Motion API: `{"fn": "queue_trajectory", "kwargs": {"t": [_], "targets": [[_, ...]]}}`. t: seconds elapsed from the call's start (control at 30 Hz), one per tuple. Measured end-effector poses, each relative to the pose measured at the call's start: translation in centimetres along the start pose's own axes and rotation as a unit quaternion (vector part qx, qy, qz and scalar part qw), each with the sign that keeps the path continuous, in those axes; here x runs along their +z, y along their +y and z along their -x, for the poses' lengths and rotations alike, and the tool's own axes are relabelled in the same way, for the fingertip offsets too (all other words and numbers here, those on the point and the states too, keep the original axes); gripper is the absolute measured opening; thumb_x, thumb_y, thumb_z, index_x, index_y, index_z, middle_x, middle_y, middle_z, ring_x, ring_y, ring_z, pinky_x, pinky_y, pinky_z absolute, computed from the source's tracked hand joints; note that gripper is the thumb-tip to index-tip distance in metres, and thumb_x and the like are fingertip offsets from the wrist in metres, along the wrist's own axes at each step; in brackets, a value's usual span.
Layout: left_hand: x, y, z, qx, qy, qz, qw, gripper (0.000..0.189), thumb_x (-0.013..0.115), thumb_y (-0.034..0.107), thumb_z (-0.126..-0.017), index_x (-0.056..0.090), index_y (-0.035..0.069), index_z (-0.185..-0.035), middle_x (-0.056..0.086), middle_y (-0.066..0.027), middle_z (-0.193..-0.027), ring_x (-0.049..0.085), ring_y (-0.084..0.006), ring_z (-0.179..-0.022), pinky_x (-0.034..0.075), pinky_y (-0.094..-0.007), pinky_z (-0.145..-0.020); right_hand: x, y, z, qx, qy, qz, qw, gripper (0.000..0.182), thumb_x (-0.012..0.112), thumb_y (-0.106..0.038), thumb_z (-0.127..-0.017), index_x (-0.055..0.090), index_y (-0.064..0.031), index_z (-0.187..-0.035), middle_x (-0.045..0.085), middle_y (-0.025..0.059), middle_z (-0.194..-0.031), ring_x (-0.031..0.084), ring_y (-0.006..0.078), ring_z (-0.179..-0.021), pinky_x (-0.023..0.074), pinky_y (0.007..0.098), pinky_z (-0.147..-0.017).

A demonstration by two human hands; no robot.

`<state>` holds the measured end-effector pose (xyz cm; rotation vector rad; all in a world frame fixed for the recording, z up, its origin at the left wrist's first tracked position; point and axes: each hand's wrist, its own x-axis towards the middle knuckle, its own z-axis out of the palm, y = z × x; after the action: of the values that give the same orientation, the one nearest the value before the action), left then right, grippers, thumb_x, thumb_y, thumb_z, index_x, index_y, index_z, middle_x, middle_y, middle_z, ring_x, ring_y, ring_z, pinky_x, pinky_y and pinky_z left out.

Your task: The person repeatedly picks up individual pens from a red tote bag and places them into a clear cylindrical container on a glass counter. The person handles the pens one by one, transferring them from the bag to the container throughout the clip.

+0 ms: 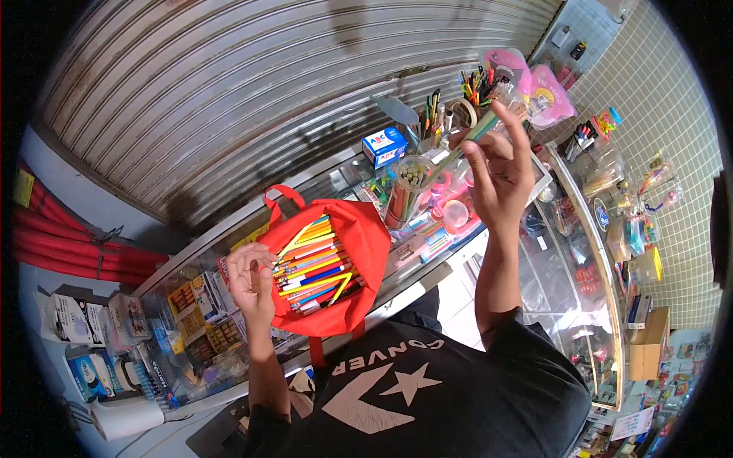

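Note:
A red fabric bag (358, 229) with handles lies open on the glass counter, filled with many coloured pencils (315, 266). At the bag's left rim, my left hand (252, 277) pinches the fabric edge between thumb and fingers. My right hand (504, 163) is raised over the counter, holding a green pencil-like stick or a small bunch of them (481, 127), tilted. Its lower end slants down to the mouth of a clear plastic cup (404, 197), beside other upright sticks with pale ends. Whether that end is inside the cup is hard to tell.
A blue-and-white box (385, 147) stands behind the cup. Pens in holders (476, 86) and a tape roll (462, 111) sit at the back. Under the glass counter top (338, 183) lie packaged goods. A roller shutter (229, 86) closes off the far side; boxes (86, 320) stand at left.

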<state>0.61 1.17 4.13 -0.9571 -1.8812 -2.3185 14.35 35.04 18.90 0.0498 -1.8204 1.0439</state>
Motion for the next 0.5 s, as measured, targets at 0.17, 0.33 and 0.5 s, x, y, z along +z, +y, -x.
{"fn": "queue_trajectory", "kwargs": {"t": [0.17, 0.33, 0.5], "targets": [[-0.1, -0.1, 0.0, -0.012, -0.005, 0.001, 1.000, 0.039, 0.066, 0.007, -0.097, 0.049, 0.000, -0.132, 0.062, -0.0147, -0.117, 0.063, -0.0200, -0.099, 0.049, -0.0341, -0.093, 0.4, 2.3, 1.5, 0.043, -0.048, 0.019, 0.998, 0.058, 0.071, 0.006, -0.094, 0.052, -0.0039, -0.148, 0.073, 0.0122, -0.110, 0.073, 0.0164, -0.099, 0.0569, 0.0307, -0.088], [0.1, 0.0, 0.1, -0.034, -0.020, -0.003, 0.999, 0.039, 0.067, 0.005, -0.097, 0.049, 0.000, -0.130, 0.063, -0.0145, -0.117, 0.064, -0.0193, -0.100, 0.049, -0.0339, -0.094, 0.2, 5.0, 3.9, 0.083, -0.029, 0.029, 0.996, 0.040, 0.077, 0.003, -0.089, 0.069, -0.0016, -0.128, 0.074, 0.0115, -0.119, 0.071, 0.0172, -0.101, 0.0558, 0.0318, -0.090], [-0.2, 0.1, 0.2, -0.027, -0.049, -0.042, 0.998, 0.036, 0.068, 0.004, -0.096, 0.051, 0.000, -0.128, 0.064, -0.0135, -0.113, 0.064, -0.0180, -0.100, 0.049, -0.0329, -0.094, 0.3, 5.8, 4.2, -0.003, -0.062, 0.107, 0.992, 0.025, 0.077, 0.000, -0.087, 0.074, -0.0002, -0.112, 0.076, 0.0140, -0.113, 0.071, 0.0289, -0.109, 0.0520, 0.0390, -0.098]]}}
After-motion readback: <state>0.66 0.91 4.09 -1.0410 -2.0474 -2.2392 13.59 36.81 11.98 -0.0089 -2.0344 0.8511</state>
